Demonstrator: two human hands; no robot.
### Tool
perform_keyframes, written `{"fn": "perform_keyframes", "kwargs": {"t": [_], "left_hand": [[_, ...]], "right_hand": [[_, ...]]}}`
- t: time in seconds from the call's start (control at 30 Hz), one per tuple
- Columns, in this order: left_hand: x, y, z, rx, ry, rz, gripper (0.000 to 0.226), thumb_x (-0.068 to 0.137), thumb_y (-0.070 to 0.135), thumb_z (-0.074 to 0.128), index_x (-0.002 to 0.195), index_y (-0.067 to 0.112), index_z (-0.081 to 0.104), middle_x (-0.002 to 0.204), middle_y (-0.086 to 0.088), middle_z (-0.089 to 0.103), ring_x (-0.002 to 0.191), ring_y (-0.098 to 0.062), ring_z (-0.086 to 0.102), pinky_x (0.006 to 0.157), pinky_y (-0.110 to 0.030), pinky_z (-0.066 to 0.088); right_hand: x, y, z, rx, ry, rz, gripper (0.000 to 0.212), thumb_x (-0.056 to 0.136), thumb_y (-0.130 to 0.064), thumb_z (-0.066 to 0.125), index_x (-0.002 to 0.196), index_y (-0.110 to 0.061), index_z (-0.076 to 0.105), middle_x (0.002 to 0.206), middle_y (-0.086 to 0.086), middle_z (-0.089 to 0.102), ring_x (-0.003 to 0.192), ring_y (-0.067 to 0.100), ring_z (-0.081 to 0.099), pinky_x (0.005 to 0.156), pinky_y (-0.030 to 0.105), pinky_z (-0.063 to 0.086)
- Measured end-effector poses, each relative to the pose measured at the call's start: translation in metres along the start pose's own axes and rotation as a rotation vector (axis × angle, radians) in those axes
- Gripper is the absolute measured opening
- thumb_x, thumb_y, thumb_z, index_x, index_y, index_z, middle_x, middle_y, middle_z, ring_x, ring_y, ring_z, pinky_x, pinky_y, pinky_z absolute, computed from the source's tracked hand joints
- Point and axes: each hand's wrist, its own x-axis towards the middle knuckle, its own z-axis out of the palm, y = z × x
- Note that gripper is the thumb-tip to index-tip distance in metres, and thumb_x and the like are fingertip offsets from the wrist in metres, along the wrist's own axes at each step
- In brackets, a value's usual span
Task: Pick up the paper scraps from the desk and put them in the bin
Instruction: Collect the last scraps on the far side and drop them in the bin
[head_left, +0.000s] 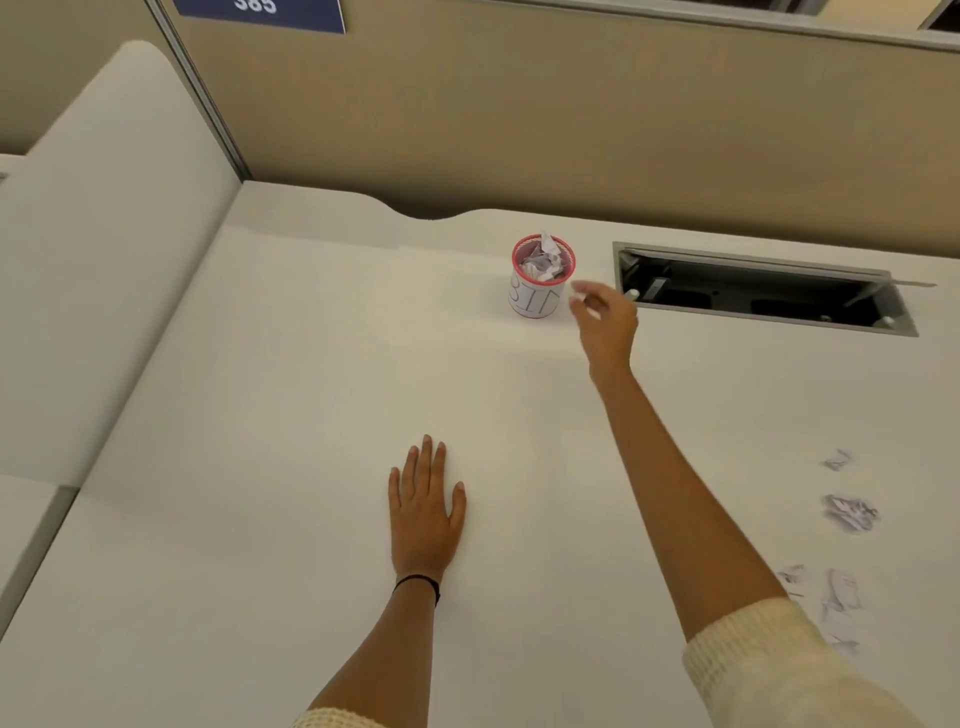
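**A:** Entry one, the right arm?

**B:** It is stretched far forward and bare below a cream knit sleeve (753, 660). The right hand (605, 317) is in the air just right of the bin (537, 299), level with its upper wall and not touching it.

**A:** Its grip?

**B:** The fingers reach loosely toward the bin, with the thumb under the forefinger. There is a small pale speck at the fingertips, but I cannot tell whether it is a pinched scrap.

**A:** Entry two, the left hand?

**B:** The left hand (426, 504) lies palm down on the table (260, 415), fingers straight and close together, holding nothing. It is left of the bin and much nearer the person. There is a black band (418, 584) at the wrist.

**A:** Containers?

**B:** One bin, small and round, with a white wall lettered "BIN" and a red rim. It stands upright on the table. It is filled with crumpled paper (543, 260), and one piece pokes above the rim.

**A:** Loose items?

**B:** Several paper scraps (852, 512) lie on the table far right of the bin and nearer the person, well apart from both hands.

**A:** Fixtures?

**B:** An open recessed hatch (758, 296) is set in the table, right of the bin.
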Motion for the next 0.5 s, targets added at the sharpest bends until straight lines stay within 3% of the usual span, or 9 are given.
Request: {"fn": "perform_keyframes", "kwargs": {"t": [0.13,0.2,0.27,0.3,0.37,0.43,0.5], "left_hand": [[0.000,0.000,0.001,0.000,-0.006,-0.005,0.059,0.094,0.041,0.022,0.150,0.022,0.016,0.158,0.004,0.010,0.145,-0.014,0.007,0.118,-0.038,0.004],[0.001,0.000,0.001,-0.005,-0.008,-0.008,0.059,0.094,0.041,0.023,0.150,0.021,0.016,0.158,0.004,0.011,0.145,-0.015,0.008,0.118,-0.038,0.004],[0.001,0.000,0.001,-0.007,-0.012,-0.009,0.059,0.095,0.040,0.024,0.150,0.022,0.016,0.158,0.004,0.011,0.145,-0.014,0.008,0.118,-0.037,0.003],[0.001,-0.001,0.001,-0.008,-0.013,-0.010,0.059,0.095,0.040,0.024,0.150,0.022,0.016,0.158,0.004,0.011,0.145,-0.014,0.008,0.118,-0.037,0.003],[0.001,0.000,0.000,-0.010,-0.017,-0.014,0.059,0.095,0.040,0.025,0.150,0.021,0.017,0.158,0.004,0.012,0.145,-0.015,0.009,0.118,-0.037,0.003],[0.001,0.000,0.000,-0.014,-0.017,-0.014,0.058,0.095,0.039,0.026,0.150,0.021,0.018,0.158,0.003,0.013,0.145,-0.015,0.009,0.117,-0.037,0.004],[0.001,0.000,-0.001,-0.017,-0.016,-0.015,0.058,0.095,0.038,0.027,0.150,0.020,0.019,0.158,0.003,0.014,0.145,-0.014,0.010,0.117,-0.038,0.006]], "right_hand": [[0.049,-0.012,0.026,-0.149,-0.027,-0.072,0.025,0.087,-0.001,0.056,0.110,0.001,0.064,0.114,0.018,0.065,0.104,0.025,0.061,0.079,0.009,0.047],[0.060,-0.008,0.039,-0.299,-0.174,-0.095,0.034,0.094,-0.012,0.049,0.127,-0.004,0.052,0.131,0.015,0.055,0.121,0.027,0.051,0.098,0.026,0.042],[0.065,0.001,0.050,-0.607,-0.337,-0.139,0.044,0.099,-0.025,0.039,0.139,-0.009,0.035,0.143,0.009,0.042,0.135,0.026,0.036,0.115,0.046,0.018],[0.067,0.005,0.055,-0.810,-0.392,-0.185,0.046,0.100,-0.030,0.035,0.142,-0.012,0.029,0.148,0.007,0.036,0.139,0.026,0.028,0.115,0.054,0.006],[0.070,0.010,0.062,-1.092,-0.477,-0.233,0.045,0.100,-0.036,0.030,0.141,-0.020,0.031,0.153,0.004,0.027,0.144,0.025,0.017,0.111,0.062,-0.003],[0.071,0.011,0.069,-1.106,-0.509,-0.130,0.047,0.099,-0.044,0.025,0.137,-0.022,0.040,0.149,0.003,0.034,0.144,0.024,0.014,0.111,0.061,-0.007],[0.075,0.012,0.074,-1.084,-0.511,-0.039,0.056,0.097,-0.051,0.020,0.139,-0.017,0.037,0.146,0.003,0.039,0.144,0.025,0.014,0.112,0.059,-0.010]]}}
